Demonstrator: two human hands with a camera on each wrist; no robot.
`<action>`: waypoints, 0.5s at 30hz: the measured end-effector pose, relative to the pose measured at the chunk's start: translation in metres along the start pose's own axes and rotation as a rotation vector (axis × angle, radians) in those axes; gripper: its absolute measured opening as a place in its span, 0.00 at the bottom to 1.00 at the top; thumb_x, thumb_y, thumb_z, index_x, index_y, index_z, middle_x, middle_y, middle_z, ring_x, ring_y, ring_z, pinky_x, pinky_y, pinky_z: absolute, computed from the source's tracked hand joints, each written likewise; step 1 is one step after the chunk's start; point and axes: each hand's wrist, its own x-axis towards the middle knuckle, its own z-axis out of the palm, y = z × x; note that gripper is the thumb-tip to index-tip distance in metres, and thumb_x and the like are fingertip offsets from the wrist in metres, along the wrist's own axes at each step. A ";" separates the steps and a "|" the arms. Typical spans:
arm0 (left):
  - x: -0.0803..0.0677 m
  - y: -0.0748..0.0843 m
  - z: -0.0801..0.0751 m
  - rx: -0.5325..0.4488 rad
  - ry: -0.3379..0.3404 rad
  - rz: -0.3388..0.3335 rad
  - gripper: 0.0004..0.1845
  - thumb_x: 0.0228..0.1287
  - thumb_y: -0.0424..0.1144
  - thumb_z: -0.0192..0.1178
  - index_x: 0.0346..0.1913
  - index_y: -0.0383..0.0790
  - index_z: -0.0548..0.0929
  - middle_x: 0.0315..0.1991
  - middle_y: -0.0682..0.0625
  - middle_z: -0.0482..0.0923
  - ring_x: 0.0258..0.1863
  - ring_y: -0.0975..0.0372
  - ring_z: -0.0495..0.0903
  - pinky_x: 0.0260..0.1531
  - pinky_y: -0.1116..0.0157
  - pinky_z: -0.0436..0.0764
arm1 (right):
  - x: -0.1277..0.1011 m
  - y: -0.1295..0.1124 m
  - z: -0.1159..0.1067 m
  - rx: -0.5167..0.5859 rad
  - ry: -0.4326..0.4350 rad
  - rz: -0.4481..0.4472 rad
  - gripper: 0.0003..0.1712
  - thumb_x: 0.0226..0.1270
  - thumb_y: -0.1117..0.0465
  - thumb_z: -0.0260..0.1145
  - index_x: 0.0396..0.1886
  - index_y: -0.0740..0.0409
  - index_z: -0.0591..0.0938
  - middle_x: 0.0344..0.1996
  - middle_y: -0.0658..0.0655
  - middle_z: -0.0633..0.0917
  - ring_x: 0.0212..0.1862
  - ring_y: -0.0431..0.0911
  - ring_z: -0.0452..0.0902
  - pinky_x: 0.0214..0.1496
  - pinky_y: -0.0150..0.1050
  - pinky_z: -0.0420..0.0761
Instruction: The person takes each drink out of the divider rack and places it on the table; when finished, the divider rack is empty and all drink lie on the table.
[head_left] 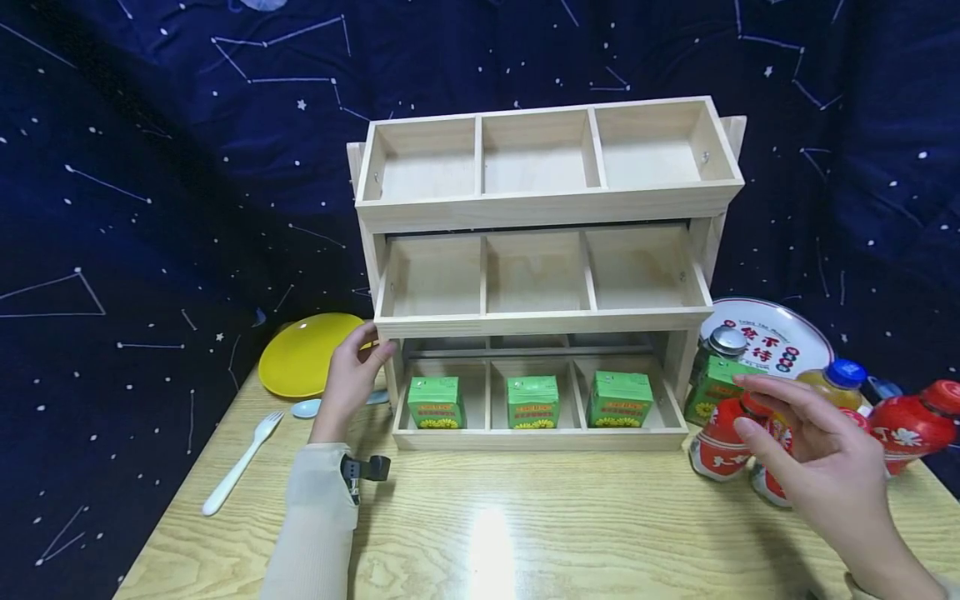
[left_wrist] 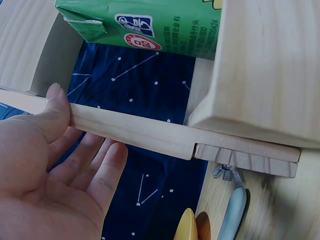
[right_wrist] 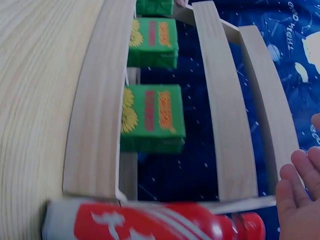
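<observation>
My left hand [head_left: 353, 372] holds the left side post [left_wrist: 130, 131] of a three-tier wooden rack [head_left: 551, 323], thumb on one side and fingers on the other. Three green drink cartons [head_left: 533, 402] stand in the bottom tier, one per compartment. On the right, my right hand [head_left: 825, 467] hovers with fingers spread, near red bottles. It appears in front of a red bottle [head_left: 722, 446] in the head view. In the right wrist view, the fingers [right_wrist: 300, 187] are apart from the red bottle [right_wrist: 165, 220] and hold nothing.
Right of the rack stand another green carton [head_left: 716, 387], a bottle with a blue cap [head_left: 843, 373], a metal-lidded jar [head_left: 726, 342] and a printed plate [head_left: 780, 321]. At left lie a yellow plate [head_left: 300, 354], a white fork [head_left: 243, 462] and a blue spoon [head_left: 306, 408].
</observation>
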 end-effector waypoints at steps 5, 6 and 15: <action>0.000 -0.001 0.000 -0.001 -0.001 -0.007 0.26 0.70 0.45 0.60 0.69 0.43 0.72 0.61 0.42 0.74 0.59 0.49 0.76 0.59 0.50 0.76 | 0.009 0.017 0.022 -0.107 -0.052 -0.042 0.32 0.51 0.88 0.66 0.60 0.75 0.75 0.56 0.62 0.80 0.58 0.43 0.77 0.61 0.26 0.72; 0.000 -0.001 0.001 -0.001 -0.003 -0.008 0.26 0.71 0.45 0.60 0.69 0.43 0.71 0.61 0.42 0.74 0.59 0.49 0.76 0.59 0.50 0.76 | 0.010 0.020 0.026 -0.138 -0.054 -0.033 0.33 0.51 0.87 0.67 0.60 0.73 0.76 0.57 0.60 0.80 0.58 0.42 0.76 0.60 0.26 0.72; -0.006 0.020 -0.001 -0.008 -0.007 -0.001 0.25 0.73 0.36 0.58 0.69 0.35 0.70 0.61 0.36 0.73 0.59 0.45 0.75 0.60 0.49 0.75 | 0.024 0.049 0.054 -0.361 -0.147 0.053 0.31 0.59 0.68 0.74 0.64 0.57 0.77 0.59 0.58 0.79 0.62 0.37 0.70 0.59 0.18 0.66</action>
